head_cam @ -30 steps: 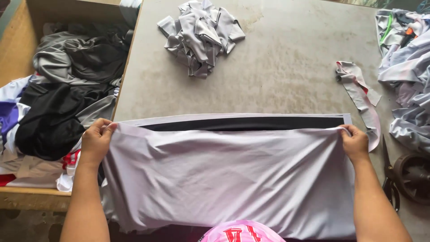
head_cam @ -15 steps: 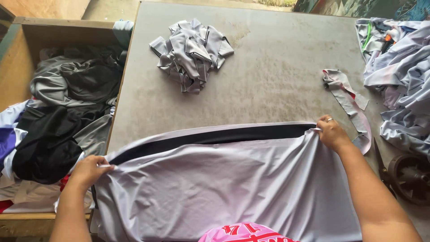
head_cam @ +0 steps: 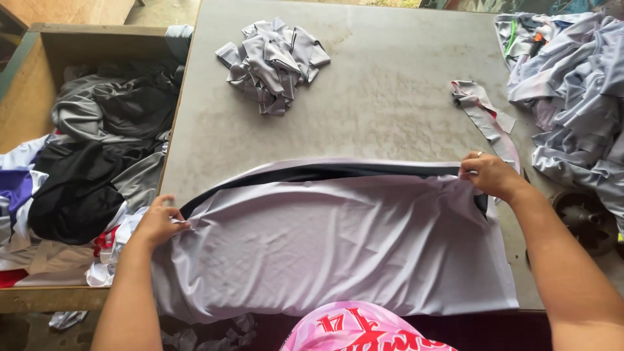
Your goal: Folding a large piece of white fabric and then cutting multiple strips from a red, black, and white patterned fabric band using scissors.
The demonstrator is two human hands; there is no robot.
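Observation:
A wide pale-lilac garment (head_cam: 325,240) with a dark inner lining at its far edge lies on the grey table (head_cam: 390,97), hanging over the near edge. My left hand (head_cam: 159,221) pinches its left edge, pulled down toward the table's front left corner. At the right end of the far edge, my right hand (head_cam: 491,174), a ring on one finger, grips the fabric. The garment's far edge sags in a curve on the left.
A heap of grey fabric scraps (head_cam: 273,58) sits at the table's far middle. A loose strip (head_cam: 484,114) lies at the right. Pale garments (head_cam: 578,97) pile at the right edge. A wooden bin (head_cam: 26,97) on the left holds grey and black clothes (head_cam: 97,156).
Both hands have drawn the garment's far edge nearer. The left hand moved down and back along the left side, so the straight edge now curves; the right hand shifted left.

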